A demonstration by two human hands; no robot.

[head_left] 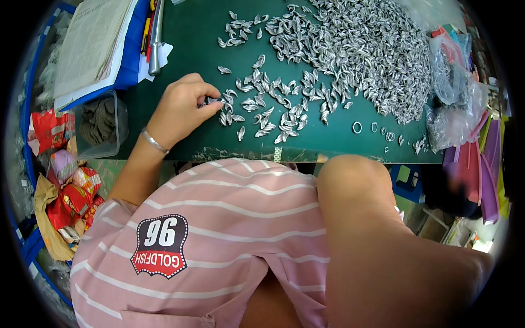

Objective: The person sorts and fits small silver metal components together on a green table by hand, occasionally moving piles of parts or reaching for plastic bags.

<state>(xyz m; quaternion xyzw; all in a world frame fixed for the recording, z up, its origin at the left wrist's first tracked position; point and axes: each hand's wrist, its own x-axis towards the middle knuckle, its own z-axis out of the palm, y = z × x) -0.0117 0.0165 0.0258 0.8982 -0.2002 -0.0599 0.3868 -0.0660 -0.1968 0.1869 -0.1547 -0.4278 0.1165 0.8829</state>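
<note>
Hundreds of silvery leaf-shaped pieces [377,65], most in one big heap [350,49] on a green tabletop [191,38]. Smaller clusters lay scattered left of the heap and on its near side, some touching its edge, a few single pieces well apart.

Left hand [186,106]: well to the left of the heap, beyond the scattered clusters, palm down. Thumb and forefinger were drawn in around a few leaf-shaped pieces at their tips; could not tell whether these were firmly pinched or merely touched. Silver bangle [154,142] on that wrist.

Right arm [363,191]: bent and bare, on the near side of the heap, at the tabletop's front edge. Right hand out of view; could not tell its grip.

Near side of the heap, toward its right: several small metal rings [356,127], lying apart from the leaf-shaped pieces. Just right of the heap: transparent plastic bags [451,117], crumpled.

Far to the left of the heap: printed papers [90,46] on a blue tray [127,65], with pens [146,35] beside them; nearer the person, a clear plastic tub [121,131] holding dark grey cloth [98,121].
</note>
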